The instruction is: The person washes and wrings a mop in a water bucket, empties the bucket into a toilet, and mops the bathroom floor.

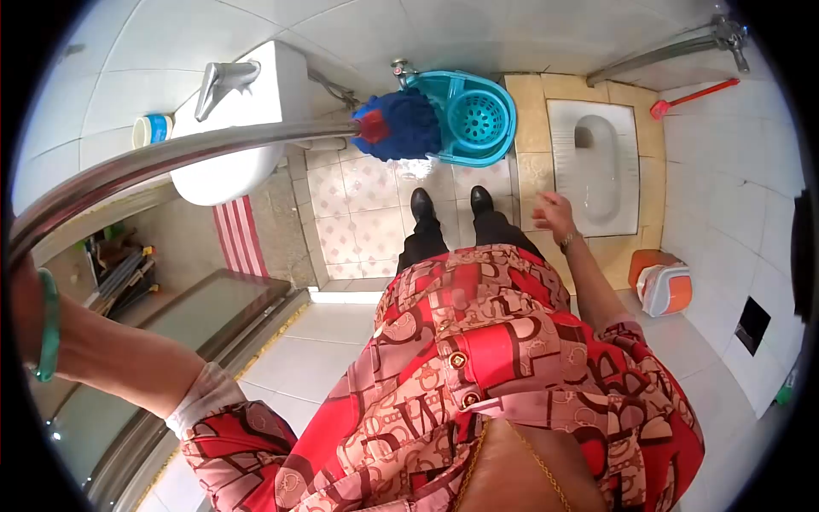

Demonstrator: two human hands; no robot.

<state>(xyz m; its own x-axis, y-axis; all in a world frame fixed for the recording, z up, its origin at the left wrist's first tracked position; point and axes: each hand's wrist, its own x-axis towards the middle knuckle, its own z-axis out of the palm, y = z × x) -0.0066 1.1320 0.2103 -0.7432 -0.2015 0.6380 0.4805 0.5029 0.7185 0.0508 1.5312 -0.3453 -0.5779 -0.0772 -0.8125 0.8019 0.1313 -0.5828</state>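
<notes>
A mop with a long metal handle [205, 145] crosses the left side of the view. My left hand [27, 311], at the dark left edge with a green bangle at its wrist, is closed on the upper end of that handle; its fingers are mostly hidden. The blue mop head [405, 124], with a red centre piece, hangs at the left rim of a teal mop bucket [506, 141]. Inside the bucket sits a round wringer basket [478, 118]. My right hand [554, 215], wearing a wristwatch, is empty with loosely bent fingers apart, beside the squat toilet [604, 171].
A white washbasin [226, 183] with a metal tap [223, 84] is at upper left. A cup [153, 130] stands by it. A lidded bin [664, 286] is at right, and a red-handled brush [695, 96] leans in the far corner. A raised threshold [345, 297] crosses the floor.
</notes>
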